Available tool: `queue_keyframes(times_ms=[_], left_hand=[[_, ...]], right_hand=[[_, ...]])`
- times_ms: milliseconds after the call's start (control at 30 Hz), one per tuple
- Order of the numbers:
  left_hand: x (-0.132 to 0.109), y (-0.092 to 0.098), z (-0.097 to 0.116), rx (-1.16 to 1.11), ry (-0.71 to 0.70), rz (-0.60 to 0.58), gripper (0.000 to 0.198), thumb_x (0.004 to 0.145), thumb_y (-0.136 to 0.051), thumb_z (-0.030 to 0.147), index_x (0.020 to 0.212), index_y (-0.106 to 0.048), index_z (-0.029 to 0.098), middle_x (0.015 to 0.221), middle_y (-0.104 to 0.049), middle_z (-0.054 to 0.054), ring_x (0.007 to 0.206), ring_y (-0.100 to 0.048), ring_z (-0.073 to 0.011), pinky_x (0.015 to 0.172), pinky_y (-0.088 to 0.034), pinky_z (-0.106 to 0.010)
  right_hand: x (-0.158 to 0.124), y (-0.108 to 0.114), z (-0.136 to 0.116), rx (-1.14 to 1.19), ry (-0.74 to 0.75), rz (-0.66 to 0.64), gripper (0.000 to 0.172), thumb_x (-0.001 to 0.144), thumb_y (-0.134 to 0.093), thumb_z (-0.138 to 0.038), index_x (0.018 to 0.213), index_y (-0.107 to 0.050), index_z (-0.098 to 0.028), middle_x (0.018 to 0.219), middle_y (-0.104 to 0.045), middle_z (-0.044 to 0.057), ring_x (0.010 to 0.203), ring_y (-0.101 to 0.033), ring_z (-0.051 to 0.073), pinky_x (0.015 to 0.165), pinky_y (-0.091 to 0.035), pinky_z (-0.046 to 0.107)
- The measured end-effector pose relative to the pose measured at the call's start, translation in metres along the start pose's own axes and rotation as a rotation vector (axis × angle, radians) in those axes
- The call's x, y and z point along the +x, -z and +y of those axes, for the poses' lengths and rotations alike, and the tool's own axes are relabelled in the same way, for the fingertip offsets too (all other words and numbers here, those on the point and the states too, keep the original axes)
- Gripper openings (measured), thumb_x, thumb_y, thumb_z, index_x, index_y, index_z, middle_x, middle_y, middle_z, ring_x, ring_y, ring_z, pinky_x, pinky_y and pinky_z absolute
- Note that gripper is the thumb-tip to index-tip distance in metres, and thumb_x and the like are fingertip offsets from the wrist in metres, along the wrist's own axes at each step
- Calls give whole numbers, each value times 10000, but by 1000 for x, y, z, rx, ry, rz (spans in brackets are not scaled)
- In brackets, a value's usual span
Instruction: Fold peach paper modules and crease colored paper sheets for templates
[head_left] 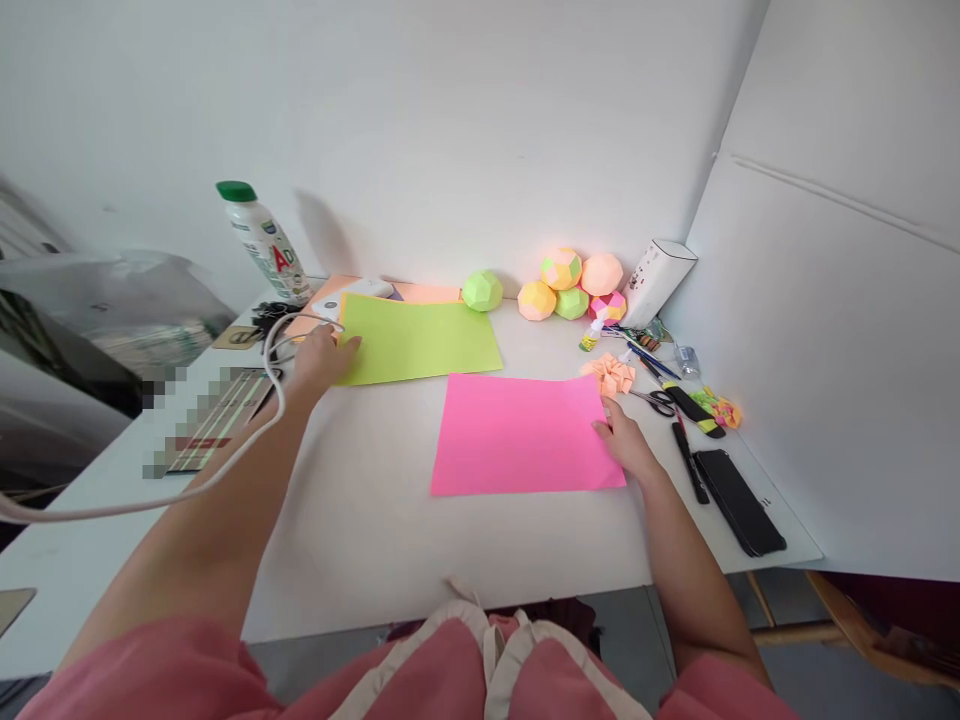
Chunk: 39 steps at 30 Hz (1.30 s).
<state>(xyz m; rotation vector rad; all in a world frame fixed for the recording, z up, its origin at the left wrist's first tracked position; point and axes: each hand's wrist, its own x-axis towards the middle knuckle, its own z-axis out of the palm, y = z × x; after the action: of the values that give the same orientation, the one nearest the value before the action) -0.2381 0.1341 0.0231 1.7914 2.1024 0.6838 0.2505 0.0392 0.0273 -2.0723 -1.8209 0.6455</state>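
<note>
View from above a white desk (360,520) set in a corner, looking down along two bare arms.

The left hand (324,360) reaches forward to the left edge of a lime-green sheet of paper (424,340). Its thumb lies on top of the sheet; I cannot tell whether its grip is closed on the edge or merely resting there. The green sheet lies flat near the back of the desk, over an orange sheet (427,293).

The right hand (626,445) lies flat with a loose, unclenched grip. Its fingertips touch the right edge of a pink sheet of paper (525,435), which lies flat at the middle of the desk, just in front of the green one.

A white cable (279,400) loops over the left forearm. A white bottle with a green cap (264,245) stands at the back left. Folded paper balls (570,285) in green, orange and pink cluster at the back beside a tilted white box (661,280). To the right of the pink sheet lie scissors (660,402), a black pen (690,462) and a dark phone (739,500).
</note>
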Motion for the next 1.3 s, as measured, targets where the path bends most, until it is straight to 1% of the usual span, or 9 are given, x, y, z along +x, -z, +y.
queue_keyframes(times_ms=[200,300,367,467,733,867,1000,1167,1300], left_hand=[[-71,-35,17,179,21,109,697,877,-531,369,1346,-335,-107,1415,-340,-354,1343,-288,-502,1068,-280,-636],[-118,-58,35,236,-373,114,647,882,-478,407,1326,-415,-59,1447,-345,-337,1408,-215,-464,1117,-223,-623],[-142,-70,51,218,-578,23,571,914,-424,467,1363,-456,116,1489,-401,-170,1447,-234,-317,1168,-252,-483],[-161,-83,72,240,-932,-186,616,938,-394,515,1459,-371,189,1553,-317,-109,1480,-125,-313,1190,-167,-502],[-192,-71,86,282,-928,-510,894,846,-384,737,1501,-285,137,1587,-119,-192,1464,-125,-389,1152,-180,-546],[-225,-72,95,249,-1040,-610,1007,763,-493,770,1522,-222,166,1586,-112,-210,1435,-163,-444,1108,-224,-583],[-250,-86,92,292,-1168,-500,987,799,-499,717,1530,-174,141,1568,-192,-231,1412,-233,-424,1102,-233,-525],[-262,-88,87,230,-1300,-247,653,890,-494,521,1412,-430,134,1446,-449,-205,1268,-442,-363,1012,-335,-473],[-256,-76,90,86,-1316,-271,443,874,-562,430,1219,-600,154,1347,-563,-164,1187,-500,-343,913,-423,-476]], right_hand=[[1,-2,3,-22,38,20,575,899,-467,-268,1457,-352,-190,928,-691,91,872,-634,241,787,-471,339],[3,-6,4,-20,35,24,580,896,-482,-271,1458,-371,-182,939,-696,96,890,-641,233,834,-479,353],[3,-9,5,-19,38,28,529,891,-487,-265,1414,-448,-192,993,-700,93,921,-644,222,877,-479,359],[3,-10,7,-23,40,13,407,878,-487,-241,1264,-604,-188,1114,-692,91,985,-644,205,916,-484,343],[-20,10,3,-119,49,60,353,864,-499,-199,1177,-660,-165,1112,-673,138,1048,-630,270,946,-492,441],[-65,-4,-17,-231,484,134,442,904,-537,-373,1286,-589,-155,1430,-469,174,1375,-373,331,1127,-335,528],[-128,-46,-24,-294,815,-205,756,822,-594,-598,1415,-452,-151,1544,-298,197,1451,-221,364,1119,-343,562],[-181,-83,-14,-284,878,20,579,846,-637,-351,1368,-501,-141,1465,-426,221,1440,-242,384,1086,-350,640],[-182,-81,-13,-235,892,102,439,854,-560,-194,1292,-573,-180,1393,-530,177,1404,-342,348,1068,-395,623]])
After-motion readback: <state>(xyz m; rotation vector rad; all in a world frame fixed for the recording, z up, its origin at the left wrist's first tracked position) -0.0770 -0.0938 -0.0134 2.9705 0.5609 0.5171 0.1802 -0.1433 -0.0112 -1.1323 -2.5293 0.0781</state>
